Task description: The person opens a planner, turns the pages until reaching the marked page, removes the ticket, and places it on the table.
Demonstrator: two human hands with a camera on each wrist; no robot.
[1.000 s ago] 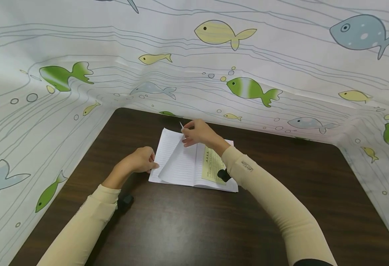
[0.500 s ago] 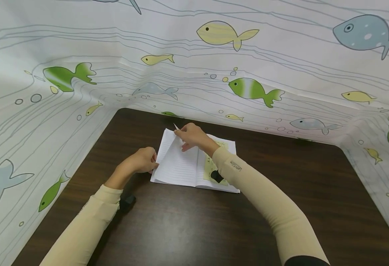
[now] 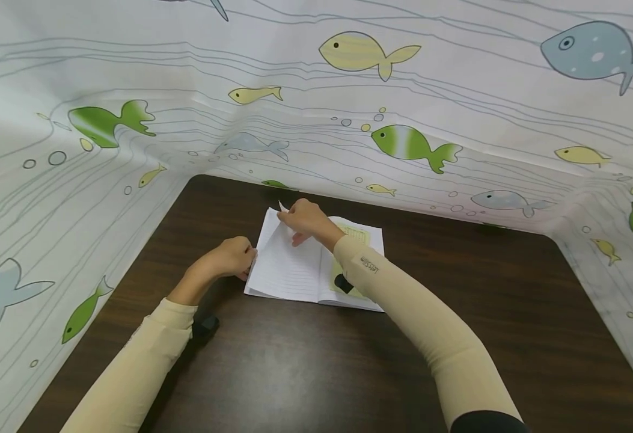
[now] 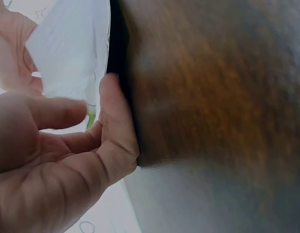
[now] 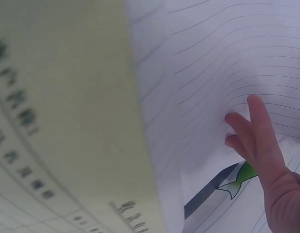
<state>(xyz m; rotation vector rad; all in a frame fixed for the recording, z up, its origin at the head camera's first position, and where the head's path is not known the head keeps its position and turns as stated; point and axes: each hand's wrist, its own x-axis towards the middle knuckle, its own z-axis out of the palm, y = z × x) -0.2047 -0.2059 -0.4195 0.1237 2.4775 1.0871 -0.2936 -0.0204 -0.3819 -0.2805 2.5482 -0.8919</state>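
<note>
An open notebook (image 3: 297, 279) with lined white pages lies near the table's far side. My right hand (image 3: 306, 219) pinches the upper corner of a page (image 4: 67, 48) and holds it raised over the left half; its other fingers spread loosely in the right wrist view. My left hand (image 3: 232, 257) is at the notebook's left edge. In the left wrist view its fingers (image 4: 116, 111) touch that edge from outside, and the thumb stands apart from them. A yellow-green printed sheet (image 3: 358, 234) lies on the right half, partly hidden by the right forearm.
The dark wood table (image 3: 294, 373) has rounded far corners. A white sheet with printed fish (image 3: 413, 142) walls it at the back and both sides. Black wrist cameras (image 3: 205, 329) sit under the sleeves.
My right hand has moved left with the page corner, laying more of the page over the left half. The left hand has stayed at the edge, its thumb now off the paper.
</note>
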